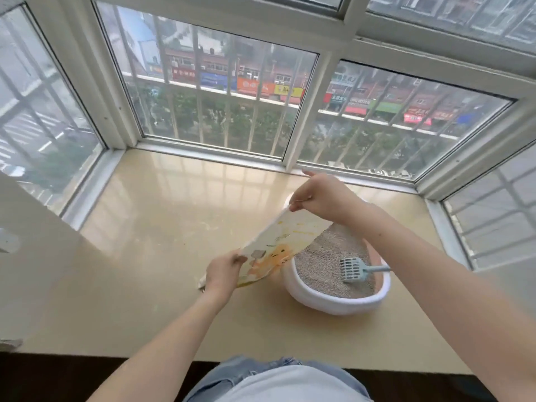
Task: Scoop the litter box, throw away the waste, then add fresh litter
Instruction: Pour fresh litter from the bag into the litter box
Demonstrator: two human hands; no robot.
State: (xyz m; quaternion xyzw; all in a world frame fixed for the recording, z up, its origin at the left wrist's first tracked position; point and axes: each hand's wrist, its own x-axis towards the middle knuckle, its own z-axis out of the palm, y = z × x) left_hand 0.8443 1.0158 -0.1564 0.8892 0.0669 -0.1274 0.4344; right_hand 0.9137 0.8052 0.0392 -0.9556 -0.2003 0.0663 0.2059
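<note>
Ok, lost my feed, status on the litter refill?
Both hands, left and right, grip litter bag, tilted over litter box. Scoop lying inside.

The person wears a pale blue top. Below it are light blue jeans. Both forearms are without sleeves.

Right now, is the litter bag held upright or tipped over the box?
Tipped. The litter bag lies slanted between the left hand and the raised right hand, beside the litter box. No litter visibly pours.
</note>
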